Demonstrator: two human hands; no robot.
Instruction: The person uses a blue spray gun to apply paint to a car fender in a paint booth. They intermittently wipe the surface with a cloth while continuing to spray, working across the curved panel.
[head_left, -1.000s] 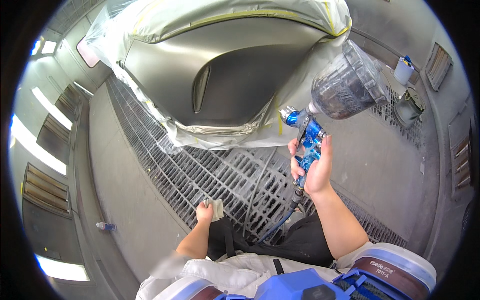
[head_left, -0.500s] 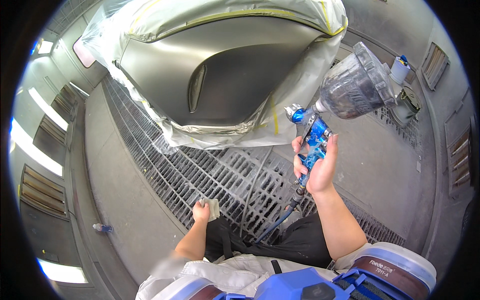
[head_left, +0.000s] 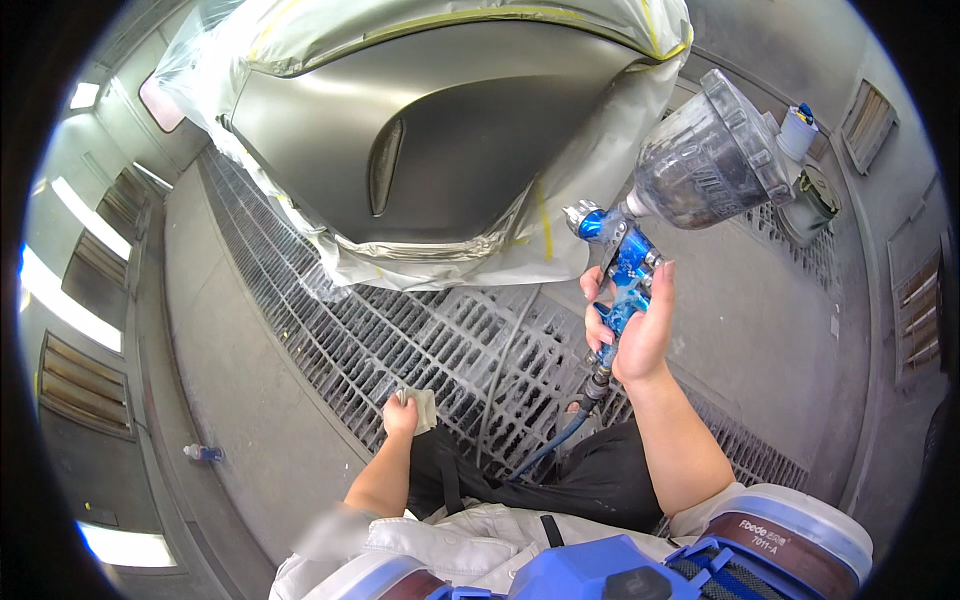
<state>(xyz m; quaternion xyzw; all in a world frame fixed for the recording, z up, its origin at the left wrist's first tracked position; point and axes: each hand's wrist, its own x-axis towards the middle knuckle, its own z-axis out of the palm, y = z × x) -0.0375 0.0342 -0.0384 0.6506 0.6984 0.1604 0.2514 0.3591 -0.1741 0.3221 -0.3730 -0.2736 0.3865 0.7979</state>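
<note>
Right hand point(head_left: 645, 338) gripped blue spray gun point(head_left: 629, 256), partly hiding its handle point(head_left: 622, 311); left hand point(head_left: 401, 414) clutched pale cloth point(head_left: 425, 409), fingertips indistinct.

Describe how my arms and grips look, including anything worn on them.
The left grip and right grip are bare, with no gloves showing. The left forearm and right forearm are bare too, without visible watches or markings. The right sleeve is off-white and ends near the elbow; the left sleeve looks blurred.
</note>
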